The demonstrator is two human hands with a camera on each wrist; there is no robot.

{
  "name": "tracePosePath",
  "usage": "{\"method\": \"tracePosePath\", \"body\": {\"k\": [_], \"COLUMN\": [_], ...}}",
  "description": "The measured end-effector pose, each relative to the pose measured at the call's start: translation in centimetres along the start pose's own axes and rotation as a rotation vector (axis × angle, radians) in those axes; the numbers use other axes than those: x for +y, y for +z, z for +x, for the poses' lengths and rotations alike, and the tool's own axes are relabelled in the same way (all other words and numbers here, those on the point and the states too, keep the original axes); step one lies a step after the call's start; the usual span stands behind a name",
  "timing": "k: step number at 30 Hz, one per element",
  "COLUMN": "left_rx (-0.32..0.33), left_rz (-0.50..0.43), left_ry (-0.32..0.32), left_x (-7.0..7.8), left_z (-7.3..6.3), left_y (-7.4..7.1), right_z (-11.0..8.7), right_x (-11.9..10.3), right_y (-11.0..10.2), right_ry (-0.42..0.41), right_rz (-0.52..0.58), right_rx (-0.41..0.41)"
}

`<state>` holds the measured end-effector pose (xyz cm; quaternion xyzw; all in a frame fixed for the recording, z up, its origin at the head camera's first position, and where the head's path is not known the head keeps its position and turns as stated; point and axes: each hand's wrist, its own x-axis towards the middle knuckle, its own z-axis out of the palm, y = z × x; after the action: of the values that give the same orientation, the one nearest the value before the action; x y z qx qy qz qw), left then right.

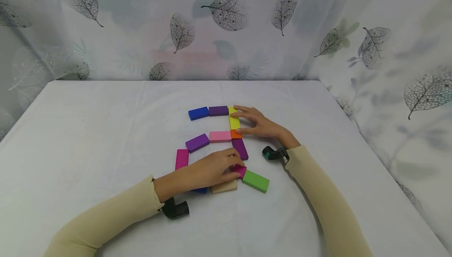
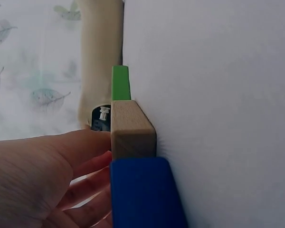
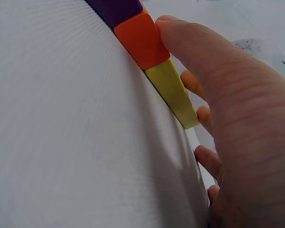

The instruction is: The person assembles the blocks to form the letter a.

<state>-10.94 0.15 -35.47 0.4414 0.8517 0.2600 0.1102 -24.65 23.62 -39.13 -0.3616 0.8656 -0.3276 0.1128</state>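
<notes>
My left hand (image 1: 212, 168) reaches over the lower part of a figure of flat coloured blocks, its curled fingers and thumb holding a magenta block (image 1: 240, 171). Just right of that block lies a green block (image 1: 256, 181). Below the hand are a bare wood block (image 1: 224, 187) and a partly covered blue block (image 2: 145, 194). My right hand (image 1: 261, 124) rests at the upper right, fingers extended. Its thumb touches an orange block (image 1: 236, 134), while the fingertips lie on a yellow block (image 1: 234, 119). A dark purple block (image 1: 240, 148) sits between the two hands.
At the top of the figure lie a blue block (image 1: 199, 113) and a purple block (image 1: 218, 111). Farther down are a pink block (image 1: 220, 136), another purple block (image 1: 197, 143) and a second magenta block (image 1: 181, 159). A white cloth covers the table (image 1: 106, 131); leaf-patterned curtains (image 1: 134, 25) surround it.
</notes>
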Motion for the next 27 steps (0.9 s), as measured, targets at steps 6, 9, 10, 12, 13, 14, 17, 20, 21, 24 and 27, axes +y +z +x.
{"method": "tracePosePath", "body": {"k": [6,9,10,12,13,14,17,20,21,24,27], "left_rx": [0.025,0.026,0.020,0.005,-0.002,-0.005,-0.003,0.005,0.006,0.006,0.006], "left_rz": [0.074,0.138,0.154,0.170,0.175,0.179,0.194,0.204,0.206,0.216,0.224], "left_ry": [0.041,0.059,0.063,0.062,0.060,0.060,0.059,0.064,0.065,0.071,0.074], "left_x": [-0.03,0.13,0.21,0.38,0.47,0.52,0.54,0.47,0.44,0.43,0.45], "left_z": [0.13,0.18,0.20,0.27,0.31,0.36,0.47,0.57,0.60,0.69,0.77], "left_y": [0.08,0.05,0.05,0.07,0.09,0.15,0.35,0.51,0.54,0.58,0.62], "right_z": [0.07,0.05,0.04,0.03,0.01,0.02,0.01,0.04,0.05,0.08,0.04], "right_x": [-0.05,-0.09,-0.11,-0.11,-0.12,-0.11,-0.09,-0.03,-0.01,0.07,-0.01], "right_y": [0.05,0.05,0.05,0.03,0.03,0.03,0.03,0.03,0.04,0.05,0.03], "right_ry": [0.013,0.017,0.019,0.022,0.021,0.022,0.017,0.015,0.015,0.017,0.018], "right_rz": [0.001,0.002,0.001,0.001,0.001,0.001,0.001,0.000,-0.002,-0.008,-0.007], "right_rx": [-0.001,0.001,0.001,0.002,0.002,0.001,-0.003,-0.006,-0.007,-0.007,-0.002]}}
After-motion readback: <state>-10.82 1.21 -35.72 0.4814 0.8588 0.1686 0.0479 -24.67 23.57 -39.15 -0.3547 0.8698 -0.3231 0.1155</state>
